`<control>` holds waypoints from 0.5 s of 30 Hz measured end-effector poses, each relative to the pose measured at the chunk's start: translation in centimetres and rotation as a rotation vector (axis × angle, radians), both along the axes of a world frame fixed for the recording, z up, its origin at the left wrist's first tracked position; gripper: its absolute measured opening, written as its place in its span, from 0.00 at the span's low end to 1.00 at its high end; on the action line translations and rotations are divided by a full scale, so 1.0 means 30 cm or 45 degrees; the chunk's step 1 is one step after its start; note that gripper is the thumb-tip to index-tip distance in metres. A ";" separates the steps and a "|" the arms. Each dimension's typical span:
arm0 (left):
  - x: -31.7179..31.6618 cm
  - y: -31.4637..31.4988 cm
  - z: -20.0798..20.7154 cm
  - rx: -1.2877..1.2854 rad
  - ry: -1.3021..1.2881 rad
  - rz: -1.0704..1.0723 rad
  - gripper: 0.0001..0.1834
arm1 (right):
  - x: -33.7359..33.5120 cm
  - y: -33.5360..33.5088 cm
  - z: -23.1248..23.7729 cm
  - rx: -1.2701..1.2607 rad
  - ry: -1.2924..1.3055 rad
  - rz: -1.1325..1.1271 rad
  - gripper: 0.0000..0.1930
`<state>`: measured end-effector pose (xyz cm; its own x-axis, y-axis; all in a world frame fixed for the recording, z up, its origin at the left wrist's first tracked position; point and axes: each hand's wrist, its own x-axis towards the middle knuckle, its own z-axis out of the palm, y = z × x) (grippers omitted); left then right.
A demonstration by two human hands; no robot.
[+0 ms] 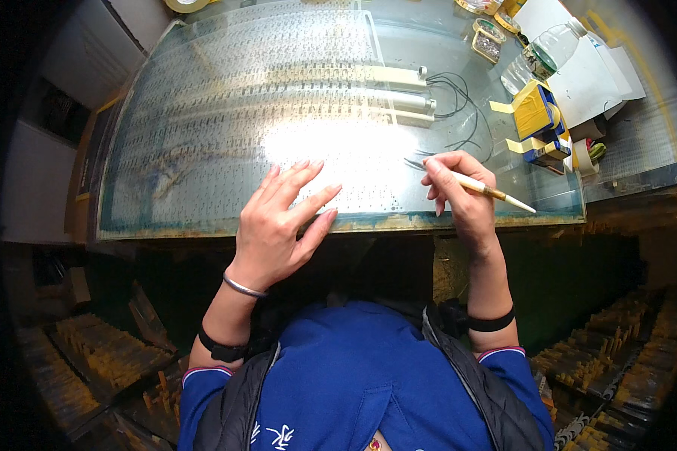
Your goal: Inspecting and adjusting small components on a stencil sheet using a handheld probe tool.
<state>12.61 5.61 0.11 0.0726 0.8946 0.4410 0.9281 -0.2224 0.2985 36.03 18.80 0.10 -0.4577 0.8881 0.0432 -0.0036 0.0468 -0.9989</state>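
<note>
My left hand (282, 225) lies open, flat on the patterned sheet (241, 113); my right hand (459, 188) grips a pen-like tool (493, 192), tip toward 4 o'clock; working the sheet, next needs precise placement

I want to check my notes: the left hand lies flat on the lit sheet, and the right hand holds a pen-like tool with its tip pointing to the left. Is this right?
Not quite. In the head view the left hand lies flat on the lit sheet, and the right hand holds the tool, but its tip points right, toward the glass table's edge.
</note>
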 end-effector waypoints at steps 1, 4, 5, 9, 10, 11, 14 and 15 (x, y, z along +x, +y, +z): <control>0.000 0.000 0.000 -0.003 -0.001 0.001 0.16 | -0.001 0.000 -0.008 0.027 0.034 -0.037 0.12; -0.001 -0.004 0.000 -0.017 -0.004 -0.004 0.17 | -0.003 0.003 -0.010 0.077 0.109 -0.048 0.16; 0.000 -0.007 0.000 -0.020 -0.006 -0.002 0.17 | -0.010 -0.002 -0.013 0.146 0.110 -0.079 0.17; -0.007 -0.009 0.001 -0.035 -0.093 0.020 0.21 | -0.030 -0.011 -0.041 0.571 -0.041 -0.129 0.15; -0.010 -0.010 0.001 -0.043 -0.133 0.032 0.22 | -0.032 -0.010 -0.051 0.759 -0.146 -0.136 0.14; -0.013 -0.010 0.001 -0.035 -0.209 0.017 0.23 | -0.035 -0.010 -0.054 0.948 -0.253 -0.143 0.13; -0.027 -0.021 -0.004 -0.048 -0.424 -0.005 0.26 | -0.056 -0.045 -0.022 1.215 -0.422 0.065 0.09; -0.029 -0.020 -0.006 -0.073 -0.492 -0.008 0.27 | -0.054 -0.061 -0.006 1.273 -0.478 0.158 0.08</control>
